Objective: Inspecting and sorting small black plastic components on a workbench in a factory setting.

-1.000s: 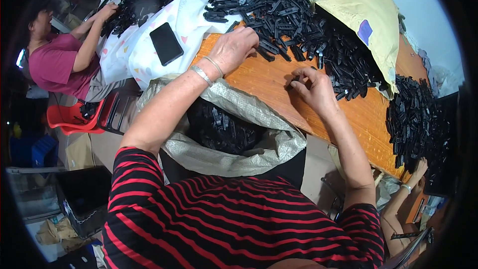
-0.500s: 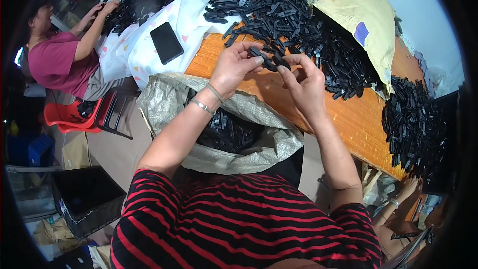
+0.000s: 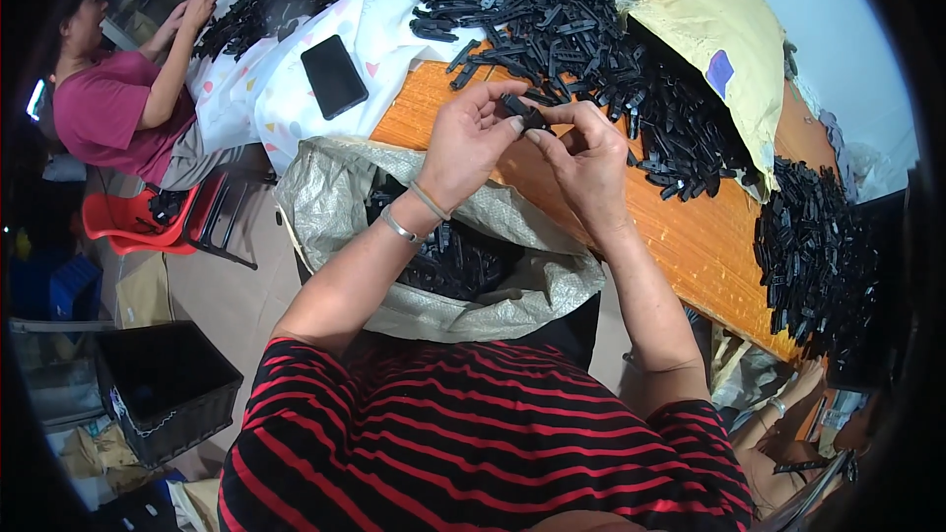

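Note:
Above the table's near edge, a small black plastic part (image 3: pixel 523 110) is pinched between my two hands. The fingers and thumb of my left hand (image 3: pixel 467 143) are closed on its left end. From the other side my right hand (image 3: pixel 587 163) grips it with thumb and index finger. My fingertips cover much of the part, so its exact kind cannot be made out. Just beyond lies a heap of long black plastic parts (image 3: pixel 562 34) on the wooden table (image 3: pixel 680 246). Below my wrists, a woven sack (image 3: pixel 330 182) gapes wide, with black parts (image 3: pixel 458 266) inside.
A yellowish sack (image 3: pixel 680 0) lies over the heap's far side. Another black pile (image 3: pixel 813 236) is at right, near a person's hand (image 3: pixel 803 384). At left are a black phone (image 3: pixel 334 77) on white sheeting, a seated co-worker (image 3: pixel 118 108), a red chair (image 3: pixel 133 227) and a black crate (image 3: pixel 172 389).
My right hand has come in slightly to the left, closer to my left hand. The black pieces between them now sit closer together. The co-worker's hands have lifted slightly.

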